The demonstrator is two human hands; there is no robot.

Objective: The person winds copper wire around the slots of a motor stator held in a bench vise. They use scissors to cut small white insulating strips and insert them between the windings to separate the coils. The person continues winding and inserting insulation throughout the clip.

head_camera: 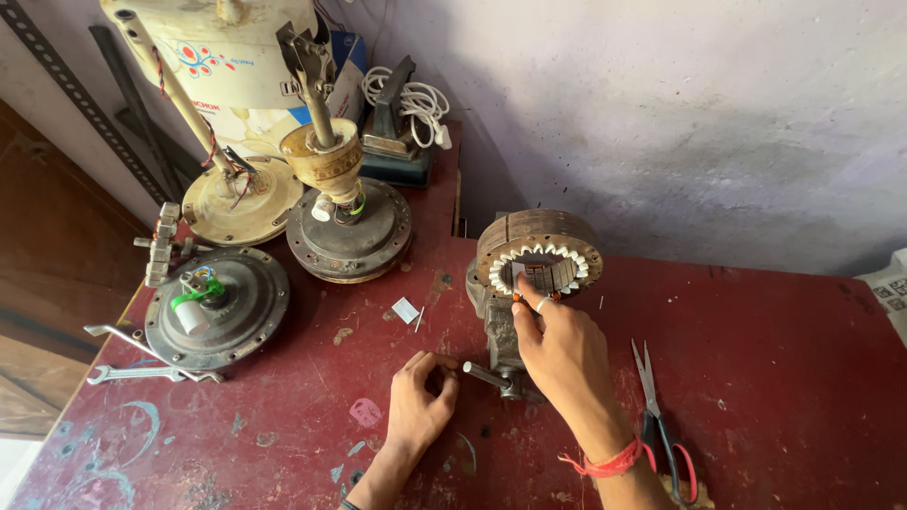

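Observation:
A round brown motor stator [540, 253] with white slot liners sits clamped in a small grey bench vise [499, 332] on the red table [775, 378]. My right hand [557, 345] reaches up to the stator's lower inner edge, fingertips pinching a small white and orange piece there; a red thread is tied around the wrist. My left hand [420, 401] rests on the table just left of the vise, its curled fingers by the vise's handle bar [487, 375], holding nothing that I can see.
Three ceiling fan motor housings [222, 302] [350, 231] [241, 198] stand at the left, with wrenches [142, 364] beside them. Scissors [661, 420] with red handles lie right of my right arm. A cream fan body [236, 57] and a white cable coil [416, 99] are at the back.

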